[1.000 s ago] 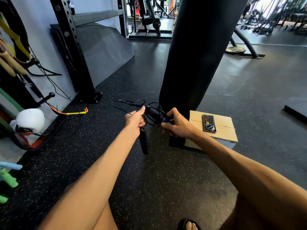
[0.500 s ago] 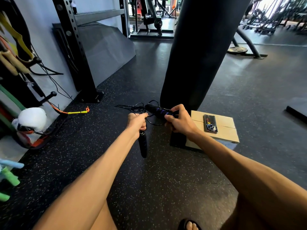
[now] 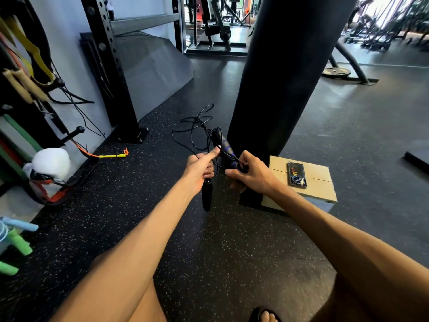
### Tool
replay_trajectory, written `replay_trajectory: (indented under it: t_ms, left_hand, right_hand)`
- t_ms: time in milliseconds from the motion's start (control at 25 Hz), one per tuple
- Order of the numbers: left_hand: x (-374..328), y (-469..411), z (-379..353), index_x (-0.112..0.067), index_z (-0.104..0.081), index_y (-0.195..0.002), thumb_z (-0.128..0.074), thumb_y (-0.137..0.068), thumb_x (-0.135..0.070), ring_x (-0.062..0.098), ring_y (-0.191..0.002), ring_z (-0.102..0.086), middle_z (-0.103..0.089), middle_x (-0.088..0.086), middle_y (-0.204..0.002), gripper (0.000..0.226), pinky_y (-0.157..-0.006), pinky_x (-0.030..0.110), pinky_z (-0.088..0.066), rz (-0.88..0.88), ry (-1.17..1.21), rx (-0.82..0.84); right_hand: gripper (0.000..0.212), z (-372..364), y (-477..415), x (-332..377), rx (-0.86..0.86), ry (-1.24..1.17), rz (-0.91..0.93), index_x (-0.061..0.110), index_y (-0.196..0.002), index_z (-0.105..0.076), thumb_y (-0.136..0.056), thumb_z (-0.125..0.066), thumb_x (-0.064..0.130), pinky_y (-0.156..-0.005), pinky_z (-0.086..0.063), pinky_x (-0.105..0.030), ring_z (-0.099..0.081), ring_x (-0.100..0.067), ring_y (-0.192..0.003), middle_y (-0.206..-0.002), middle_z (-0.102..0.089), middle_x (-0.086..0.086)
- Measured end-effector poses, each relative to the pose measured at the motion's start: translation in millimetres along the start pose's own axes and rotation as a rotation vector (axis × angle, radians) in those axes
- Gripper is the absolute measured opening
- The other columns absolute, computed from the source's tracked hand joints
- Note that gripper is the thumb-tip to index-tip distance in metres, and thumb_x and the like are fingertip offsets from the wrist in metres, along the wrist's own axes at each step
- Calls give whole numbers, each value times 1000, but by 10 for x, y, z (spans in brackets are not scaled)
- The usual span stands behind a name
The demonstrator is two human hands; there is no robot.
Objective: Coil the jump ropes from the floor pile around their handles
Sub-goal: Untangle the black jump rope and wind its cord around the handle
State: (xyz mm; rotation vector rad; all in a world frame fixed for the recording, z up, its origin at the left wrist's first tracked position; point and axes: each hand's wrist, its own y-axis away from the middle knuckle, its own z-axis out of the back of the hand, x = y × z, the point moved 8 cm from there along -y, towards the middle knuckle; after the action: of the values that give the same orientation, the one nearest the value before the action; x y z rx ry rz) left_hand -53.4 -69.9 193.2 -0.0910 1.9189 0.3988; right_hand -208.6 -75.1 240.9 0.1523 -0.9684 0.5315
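A thin black jump rope point(image 3: 194, 126) loops loosely in the air in front of me. My right hand point(image 3: 250, 173) grips the lower end of its black handle with purple bands point(image 3: 224, 145), which points up and away. My left hand point(image 3: 200, 169) holds the rope with curled fingers, the index finger stretched out against the purple-banded handle. The second black handle point(image 3: 206, 195) hangs straight down below my left hand. An orange and yellow jump rope point(image 3: 109, 155) lies on the floor by the wall.
A black punching bag point(image 3: 278, 73) hangs just behind the hands. A cardboard box point(image 3: 322, 182) with a phone point(image 3: 295, 174) stands to the right. A black rack post point(image 3: 113, 77), a white boxing glove point(image 3: 50, 165) and resistance bands line the left wall. Rubber floor lies below.
The banded handle has swung from lying across to pointing up and away. My left index finger has stretched out onto it, and the rope loops have risen and spread farther from me.
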Motion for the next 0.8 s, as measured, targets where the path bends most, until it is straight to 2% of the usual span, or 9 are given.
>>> replay_trajectory:
  t_ms: [80,160,240,320,400,480,520,640,800]
  left_hand:
    - [-15,-6,-14,-19,-41,-69,-74,-85,-24,5,-37,-20,-24,-9,-49,37,-36,21,-15,-12,-12,11]
    - [-3,-11,-48,-22,-38,-67,-75,-84,-27,5,-37,-20,-25,-8,-50,40,-36,21,-15,-4,-19,44]
    - [24,-5,-104,-19,-43,-67,-74,-85,-26,5,-37,-20,-24,-10,-49,36,-37,20,-15,8,-48,104]
    - [17,12,-122,-10,-54,-75,-75,-84,-26,5,-39,-22,-26,-12,-47,28,-38,20,-17,-19,-132,127]
    - [-51,1,-43,-9,-61,-80,-81,-76,-34,7,-44,-31,-37,-13,-47,33,-39,19,-25,-131,-349,39]
    - [-154,20,9,-12,-62,-75,-85,-70,-38,5,-51,-43,-51,-12,-57,35,-45,18,-32,-252,-543,-67]
    - [-175,30,-3,-8,-64,-77,-86,-69,-36,5,-57,-48,-57,-8,-65,37,-48,17,-35,-290,-578,-75]
    - [-177,94,-104,2,-65,-86,-86,-70,-28,8,-70,-53,-62,0,-79,41,-54,14,-38,-334,-602,-18]
    - [-193,156,-205,-5,-70,-91,-85,-73,-24,2,-72,-60,-70,-2,-82,30,-60,10,-44,-344,-564,81]
  right_hand:
    - [38,-9,0,-20,10,139,23,6,-92,-44,-87,-72,31,-50,-59,-41,-71,-29,-65,-85,-66,-13]
    - [28,-17,7,-32,25,225,40,8,-90,-47,-90,-68,26,-48,-55,-30,-67,-24,-63,-78,-62,-5]
    - [22,-34,25,-49,45,268,37,7,-91,-48,-93,-65,21,-47,-49,-20,-64,-16,-60,-76,-59,0]
    - [17,-47,25,-106,95,314,17,8,-94,-50,-93,-64,17,-54,-49,-18,-63,-12,-65,-80,-60,2]
    - [19,-33,8,-134,151,260,-28,12,-109,-51,-92,-59,9,-70,-57,-29,-66,-15,-83,-97,-64,1]
    - [30,85,-34,-109,60,78,-82,17,-123,-47,-95,-52,8,-81,-59,-39,-65,-19,-99,-116,-62,-2]
    - [28,173,-58,-68,-31,20,-66,19,-124,-46,-97,-49,14,-83,-58,-41,-65,-19,-100,-118,-62,-4]
    - [24,304,-51,52,-191,11,24,17,-119,-50,-100,-51,32,-75,-60,-41,-68,-18,-87,-100,-68,-5]
    - [22,267,3,-2,-235,-48,16,18,-114,-38,-99,-47,5,-62,-60,-49,-72,-26,-70,-89,-70,-13]
